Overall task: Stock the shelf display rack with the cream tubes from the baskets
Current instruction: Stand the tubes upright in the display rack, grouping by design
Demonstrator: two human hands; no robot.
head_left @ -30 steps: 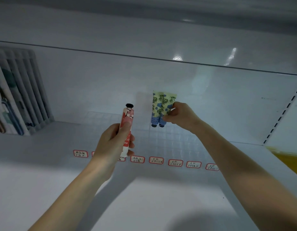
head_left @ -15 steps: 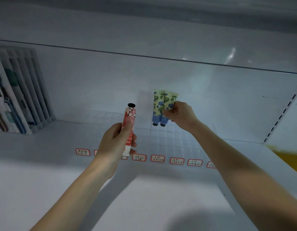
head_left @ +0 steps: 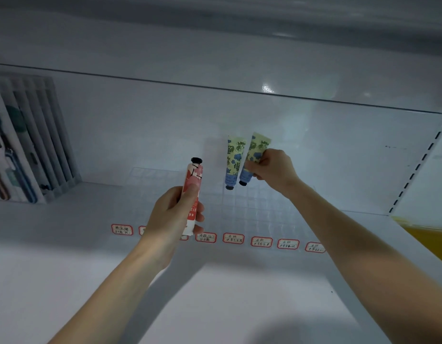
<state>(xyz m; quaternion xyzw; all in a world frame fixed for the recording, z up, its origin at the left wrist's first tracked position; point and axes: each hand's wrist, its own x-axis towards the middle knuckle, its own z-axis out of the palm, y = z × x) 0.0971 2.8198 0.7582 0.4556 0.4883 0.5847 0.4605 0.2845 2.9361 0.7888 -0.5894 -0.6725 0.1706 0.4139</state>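
White glossy shelf [head_left: 66, 244] bears a clear gridded rack [head_left: 264, 209] behind red-bordered labels [head_left: 233, 238]; left hand [head_left: 172, 214] grips a pink black-capped tube [head_left: 193, 180], right hand [head_left: 274, 167] pinches a blue-floral tube [head_left: 258, 147].

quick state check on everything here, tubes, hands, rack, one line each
left hand, grips the red tube's lower half
red tube, upright, black cap on and pointing up, held in the air
right hand, pinches the tilted floral tube
tilted floral tube, cap down, seemingly not seated yet
upright floral tube, cap down, standing in the rack, apart from the hand
clear grid rack, one tube standing in it
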